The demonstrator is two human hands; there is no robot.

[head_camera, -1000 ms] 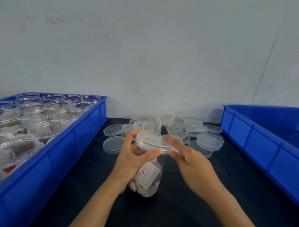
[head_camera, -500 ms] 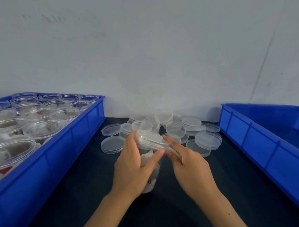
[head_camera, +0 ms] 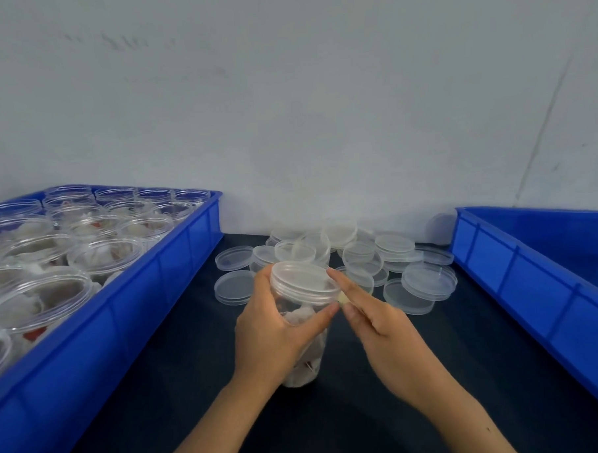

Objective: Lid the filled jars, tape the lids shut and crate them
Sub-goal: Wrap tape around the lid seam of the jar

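A clear plastic jar (head_camera: 305,359) with white contents stands on the black tabletop at the centre. A clear lid (head_camera: 301,281) sits on its mouth. My left hand (head_camera: 271,333) grips the jar's upper body from the left, thumb across the front. My right hand (head_camera: 384,335) is at the lid's right rim, which it pinches between the index finger on top and the thumb below. Something small and pale shows at the thumb tip; I cannot tell what it is.
A blue crate (head_camera: 175,245) on the left holds several open filled jars (head_camera: 103,255). A second blue crate (head_camera: 533,284) lies at the right. Several loose clear lids (head_camera: 427,282) are piled at the back of the table, against a white wall.
My left hand has wrapped further round the jar's front, and the white label seen a second ago is now hidden. My right hand stays at the lid's rim.
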